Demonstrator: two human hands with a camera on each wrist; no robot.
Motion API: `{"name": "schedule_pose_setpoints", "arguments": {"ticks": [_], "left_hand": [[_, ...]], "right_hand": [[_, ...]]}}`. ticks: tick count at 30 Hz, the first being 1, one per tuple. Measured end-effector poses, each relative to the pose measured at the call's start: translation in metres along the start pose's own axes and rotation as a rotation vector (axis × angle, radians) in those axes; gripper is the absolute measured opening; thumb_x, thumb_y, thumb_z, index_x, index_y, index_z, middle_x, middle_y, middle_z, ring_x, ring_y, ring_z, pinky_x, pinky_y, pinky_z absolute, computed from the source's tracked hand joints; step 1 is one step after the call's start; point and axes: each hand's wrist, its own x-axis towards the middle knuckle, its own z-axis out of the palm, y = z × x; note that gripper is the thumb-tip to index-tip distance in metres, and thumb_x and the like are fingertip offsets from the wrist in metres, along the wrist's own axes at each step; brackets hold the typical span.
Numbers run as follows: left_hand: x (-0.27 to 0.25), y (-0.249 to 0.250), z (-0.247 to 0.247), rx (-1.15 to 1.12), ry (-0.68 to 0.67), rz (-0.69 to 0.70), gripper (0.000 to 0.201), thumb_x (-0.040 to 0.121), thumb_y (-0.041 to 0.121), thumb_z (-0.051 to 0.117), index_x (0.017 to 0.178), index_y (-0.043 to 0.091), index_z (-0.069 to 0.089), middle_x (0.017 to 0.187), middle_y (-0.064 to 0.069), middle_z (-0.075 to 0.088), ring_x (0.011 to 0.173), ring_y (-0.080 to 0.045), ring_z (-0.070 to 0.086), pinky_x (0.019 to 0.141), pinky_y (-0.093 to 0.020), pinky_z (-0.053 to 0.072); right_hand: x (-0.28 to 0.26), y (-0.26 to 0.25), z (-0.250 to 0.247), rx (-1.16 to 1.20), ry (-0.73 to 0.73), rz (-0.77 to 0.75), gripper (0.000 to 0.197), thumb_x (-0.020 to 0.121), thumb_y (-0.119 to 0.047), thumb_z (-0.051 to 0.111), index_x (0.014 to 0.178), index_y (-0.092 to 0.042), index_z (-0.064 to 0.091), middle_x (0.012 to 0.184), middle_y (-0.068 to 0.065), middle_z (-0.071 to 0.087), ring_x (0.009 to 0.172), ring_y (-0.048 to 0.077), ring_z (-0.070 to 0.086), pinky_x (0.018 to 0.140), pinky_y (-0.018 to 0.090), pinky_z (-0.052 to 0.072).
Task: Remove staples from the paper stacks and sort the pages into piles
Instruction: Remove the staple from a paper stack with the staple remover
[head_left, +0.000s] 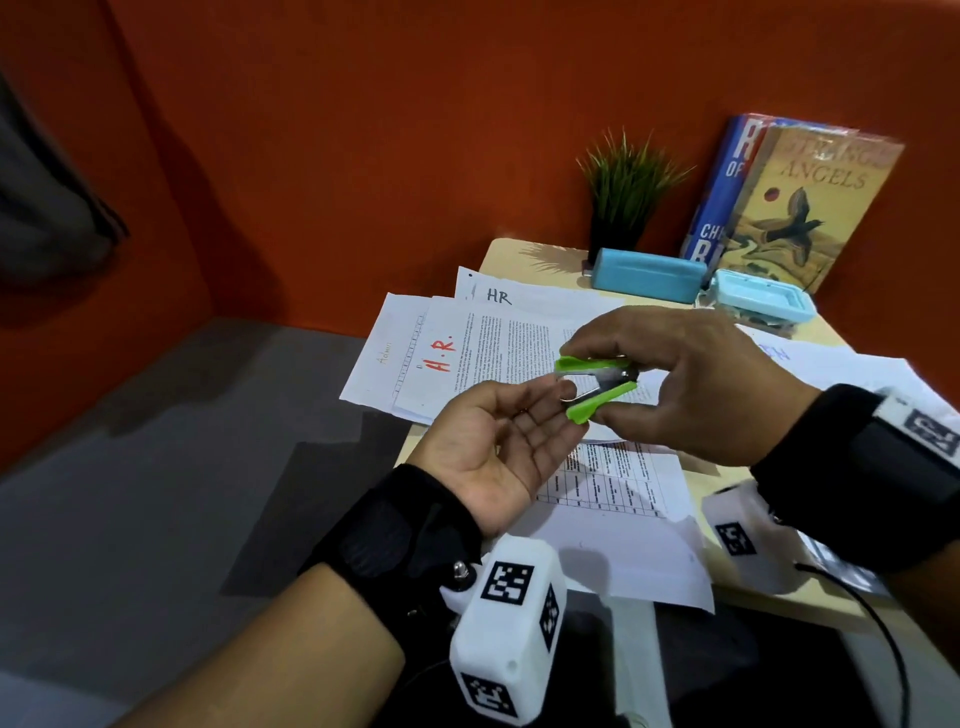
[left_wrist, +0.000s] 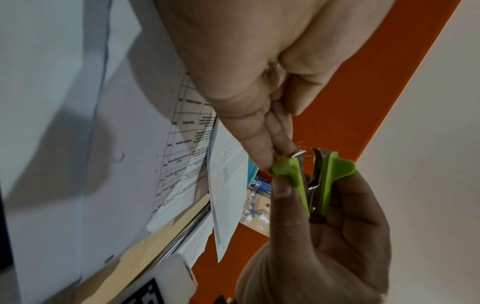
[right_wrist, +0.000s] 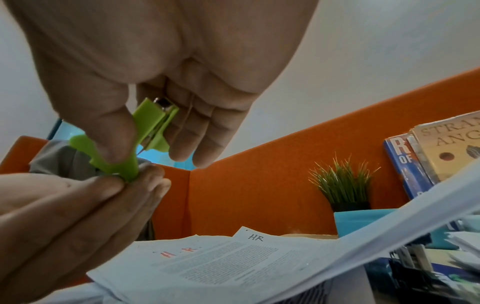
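A green staple remover (head_left: 597, 384) with metal claws is held above the desk. My right hand (head_left: 613, 374) pinches its two green wings between thumb and fingers; the same grip shows in the right wrist view (right_wrist: 153, 123). My left hand (head_left: 550, 410) lies palm up below it, and its straight fingertips (left_wrist: 270, 162) touch the lower wing of the remover (left_wrist: 324, 181). Whether a staple sits in the claws cannot be made out. Printed pages marked "H.R." (head_left: 498, 343) lie at the back left. A sheet with a table (head_left: 613, 483) lies under my hands.
On the light wooden desk (head_left: 509, 254) a sheet marked "Admin" (head_left: 387, 353) hangs over the left edge. At the back stand a small plant (head_left: 623, 192), two books (head_left: 795, 208), a blue box (head_left: 649, 275) and an open light-blue case (head_left: 758, 301). An orange partition (head_left: 363, 130) closes the back.
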Motion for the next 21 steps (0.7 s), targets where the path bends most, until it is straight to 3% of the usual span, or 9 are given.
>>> {"name": "schedule_pose_setpoints", "arguments": {"ticks": [2, 4, 7, 9, 10, 13, 17, 19, 21], "left_hand": [[0.001, 0.003, 0.0, -0.024, 0.004, 0.006, 0.035, 0.1, 0.012, 0.042, 0.091, -0.007, 0.07, 0.087, -0.018, 0.075, 0.071, -0.029, 0.076, 0.068, -0.039, 0.063], [0.002, 0.011, -0.001, -0.058, 0.019, 0.048, 0.038, 0.103, 0.014, 0.037, 0.095, -0.008, 0.067, 0.091, -0.02, 0.075, 0.073, -0.031, 0.076, 0.065, -0.04, 0.064], [0.004, 0.038, -0.003, -0.103, 0.11, 0.172, 0.037, 0.108, 0.01, 0.033, 0.097, -0.004, 0.066, 0.086, -0.016, 0.075, 0.064, -0.022, 0.076, 0.046, -0.023, 0.057], [0.004, 0.057, -0.002, -0.152, 0.165, 0.277, 0.029, 0.109, 0.006, 0.034, 0.108, -0.002, 0.061, 0.073, -0.015, 0.076, 0.057, -0.017, 0.074, 0.046, -0.022, 0.057], [0.004, 0.065, -0.001, -0.166, 0.176, 0.313, 0.027, 0.109, 0.005, 0.033, 0.115, -0.001, 0.058, 0.07, -0.015, 0.075, 0.055, -0.017, 0.073, 0.047, -0.023, 0.057], [0.007, 0.075, 0.004, -0.154, 0.168, 0.341, 0.03, 0.108, -0.002, 0.03, 0.124, -0.003, 0.055, 0.069, -0.019, 0.074, 0.054, -0.02, 0.073, 0.048, -0.025, 0.058], [0.012, 0.068, 0.001, -0.119, 0.161, 0.296, 0.029, 0.103, -0.009, 0.03, 0.107, -0.009, 0.059, 0.077, -0.024, 0.073, 0.058, -0.027, 0.074, 0.053, -0.032, 0.062], [0.013, 0.064, -0.004, -0.117, 0.159, 0.27, 0.028, 0.102, -0.004, 0.035, 0.099, -0.009, 0.062, 0.085, -0.023, 0.073, 0.063, -0.03, 0.075, 0.06, -0.036, 0.064], [0.014, 0.062, -0.009, -0.119, 0.14, 0.264, 0.031, 0.103, 0.005, 0.037, 0.099, -0.009, 0.064, 0.093, -0.023, 0.075, 0.072, -0.032, 0.076, 0.069, -0.042, 0.064]], "right_hand": [[0.001, 0.001, 0.0, 0.041, 0.032, 0.057, 0.043, 0.069, -0.017, 0.087, 0.109, -0.019, 0.07, 0.103, -0.009, 0.069, 0.089, 0.007, 0.065, 0.079, 0.026, 0.055], [0.007, 0.006, -0.001, 0.237, 0.123, 0.288, 0.038, 0.068, -0.019, 0.087, 0.101, -0.021, 0.068, 0.095, -0.008, 0.072, 0.082, 0.004, 0.067, 0.079, 0.026, 0.057], [0.023, 0.03, -0.002, 0.592, 0.27, 0.72, 0.028, 0.078, -0.013, 0.079, 0.102, -0.015, 0.064, 0.094, 0.017, 0.073, 0.074, 0.02, 0.065, 0.077, 0.042, 0.057], [0.031, 0.049, -0.001, 0.581, 0.222, 0.929, 0.037, 0.082, -0.01, 0.075, 0.116, -0.008, 0.061, 0.096, 0.022, 0.071, 0.073, 0.024, 0.063, 0.078, 0.045, 0.057], [0.035, 0.055, 0.002, 0.519, 0.156, 0.976, 0.036, 0.082, -0.011, 0.075, 0.115, -0.005, 0.062, 0.092, 0.019, 0.07, 0.073, 0.023, 0.062, 0.079, 0.044, 0.057], [0.048, 0.059, 0.014, 0.337, -0.085, 0.981, 0.03, 0.078, -0.012, 0.077, 0.105, -0.003, 0.068, 0.09, 0.014, 0.069, 0.079, 0.026, 0.067, 0.079, 0.042, 0.06], [0.061, 0.051, 0.029, -0.137, -0.333, 0.824, 0.036, 0.078, -0.024, 0.074, 0.111, -0.01, 0.069, 0.102, 0.008, 0.068, 0.092, 0.027, 0.066, 0.075, 0.034, 0.057], [0.062, 0.048, 0.034, -0.348, -0.41, 0.717, 0.034, 0.085, -0.025, 0.066, 0.115, -0.009, 0.067, 0.112, 0.007, 0.065, 0.101, 0.027, 0.06, 0.08, 0.031, 0.051], [0.059, 0.053, 0.034, -0.335, -0.421, 0.715, 0.038, 0.084, -0.023, 0.067, 0.12, -0.014, 0.063, 0.12, 0.005, 0.062, 0.107, 0.025, 0.057, 0.079, 0.027, 0.047]]}}
